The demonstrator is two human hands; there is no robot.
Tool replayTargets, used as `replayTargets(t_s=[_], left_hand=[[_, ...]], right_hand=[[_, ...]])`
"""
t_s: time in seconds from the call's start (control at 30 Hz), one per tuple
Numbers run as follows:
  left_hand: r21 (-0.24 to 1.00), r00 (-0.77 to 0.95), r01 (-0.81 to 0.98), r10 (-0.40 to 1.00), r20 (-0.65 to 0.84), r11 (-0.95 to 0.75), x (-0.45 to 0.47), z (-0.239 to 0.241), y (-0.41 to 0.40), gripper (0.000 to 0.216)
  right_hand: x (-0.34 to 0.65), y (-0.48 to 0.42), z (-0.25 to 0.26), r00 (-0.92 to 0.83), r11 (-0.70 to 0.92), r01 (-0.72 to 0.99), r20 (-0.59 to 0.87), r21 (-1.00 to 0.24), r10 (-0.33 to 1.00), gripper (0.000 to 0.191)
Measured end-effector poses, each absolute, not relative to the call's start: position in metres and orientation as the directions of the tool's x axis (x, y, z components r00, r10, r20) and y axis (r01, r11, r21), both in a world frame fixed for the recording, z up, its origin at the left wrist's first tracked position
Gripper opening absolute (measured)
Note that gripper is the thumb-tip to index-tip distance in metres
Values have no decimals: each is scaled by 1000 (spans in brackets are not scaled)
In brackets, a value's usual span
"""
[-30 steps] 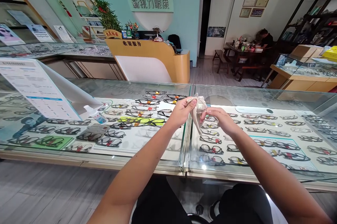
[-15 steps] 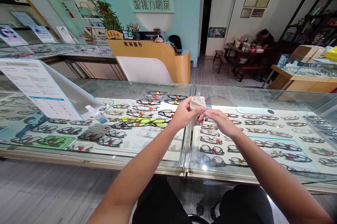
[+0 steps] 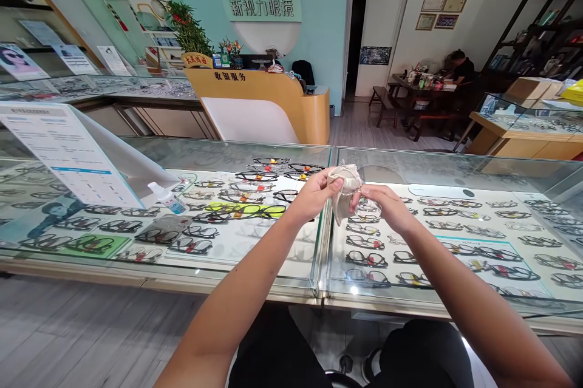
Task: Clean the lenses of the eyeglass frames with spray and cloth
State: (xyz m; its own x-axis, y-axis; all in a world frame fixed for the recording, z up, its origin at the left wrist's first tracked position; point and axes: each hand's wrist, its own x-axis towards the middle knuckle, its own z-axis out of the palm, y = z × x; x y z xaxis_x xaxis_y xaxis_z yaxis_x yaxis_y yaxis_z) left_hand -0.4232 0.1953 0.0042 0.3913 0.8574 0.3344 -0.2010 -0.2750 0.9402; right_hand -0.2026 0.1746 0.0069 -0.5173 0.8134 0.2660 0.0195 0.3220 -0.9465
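Note:
A pale beige cloth (image 3: 342, 197) is pinched in my left hand (image 3: 316, 194), bunched at the top with a loose end hanging down. My right hand (image 3: 385, 203) is closed beside it, fingers pinching a thin-rimmed pair of eyeglasses (image 3: 370, 213). One round rim shows under the right fingers; the cloth and fingers hide the other part. Both hands are above the glass display counter (image 3: 328, 242), near the seam between two cases. A small white spray bottle (image 3: 167, 198) stands on the counter to the left.
Rows of spectacle frames (image 3: 367, 259) lie under the glass. A folded information stand (image 3: 68, 151) is on the counter at left. Beyond are a wooden cashier desk (image 3: 314, 115), a bench (image 3: 385, 105) and a person (image 3: 462, 69) at a table.
My hands have drawn slightly apart. The cloth has opened out and its lower end hangs more freely; the right hand with the eyeglasses has shifted a little to the right.

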Motion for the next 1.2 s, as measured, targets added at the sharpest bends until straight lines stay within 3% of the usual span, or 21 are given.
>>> replayTargets(t_s=[0.17,0.4,0.63,0.97,1.2], left_hand=[[946,406,-221,859,312,-239,-421,5,189,58],[944,411,-259,861,300,-205,-410,6,180,46],[945,262,-182,913,313,-272,-412,5,184,52],[943,443,-196,834,329,-267,-424,6,191,55],[937,373,-244,868,327,-249,-409,6,177,47]], right_hand=[[-203,175,7,-515,325,-13,285,-946,808,43],[-212,167,5,-540,334,15,274,-942,796,42],[-213,167,6,-540,328,56,248,-943,804,40],[-202,173,8,-510,326,21,270,-945,817,40],[-211,170,7,-505,346,44,278,-937,817,40]])
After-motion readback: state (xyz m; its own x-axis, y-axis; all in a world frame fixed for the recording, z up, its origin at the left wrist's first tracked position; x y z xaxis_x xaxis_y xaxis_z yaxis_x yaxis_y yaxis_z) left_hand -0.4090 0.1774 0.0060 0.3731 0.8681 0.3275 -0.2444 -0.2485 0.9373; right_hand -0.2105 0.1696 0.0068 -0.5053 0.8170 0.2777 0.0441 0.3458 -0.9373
